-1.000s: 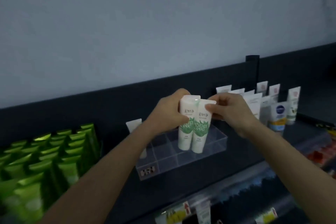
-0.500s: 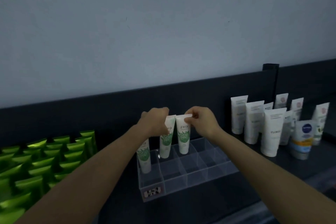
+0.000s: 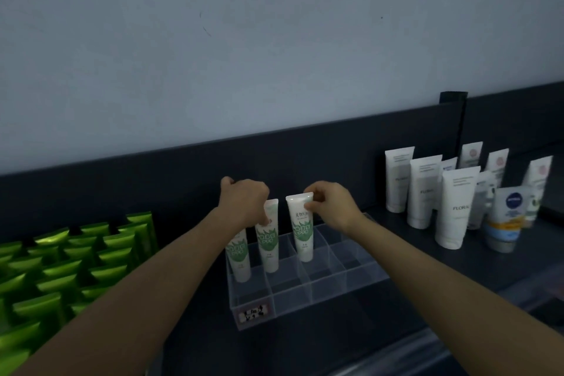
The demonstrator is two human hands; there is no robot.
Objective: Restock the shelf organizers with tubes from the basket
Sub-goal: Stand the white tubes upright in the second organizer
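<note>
Left hand [image 3: 244,204], reaching in to the right of the block of green tubes [image 3: 76,253]: fingers curled down, knuckles toward camera. It covers the top of the first tube [image 3: 239,256] and touches the upper left edge of the second tube [image 3: 270,238]. Which of the two it grips, if either, cannot be told. Both tubes stand cap down, crimp up, in neighbouring columns of the clear acrylic organizer [image 3: 320,293], probably so the printed fronts face the aisle and the dividers keep them upright. The third tube [image 3: 300,229] stands one column further right, slightly apart from the second. Its cap is inside a cell, though how fully it is seated is unclear. Right hand [image 3: 329,207]: thumb and fingertips pinch the third tube's crimped top at its right corner, so the tube hangs below and left of the palm. This looks like a steadying hold for alignment. The rightmost column and front row hold nothing. White FLORAL tubes [image 3: 454,207] stand well apart on the shelf [image 3: 412,256]. Basket is not in view.
</note>
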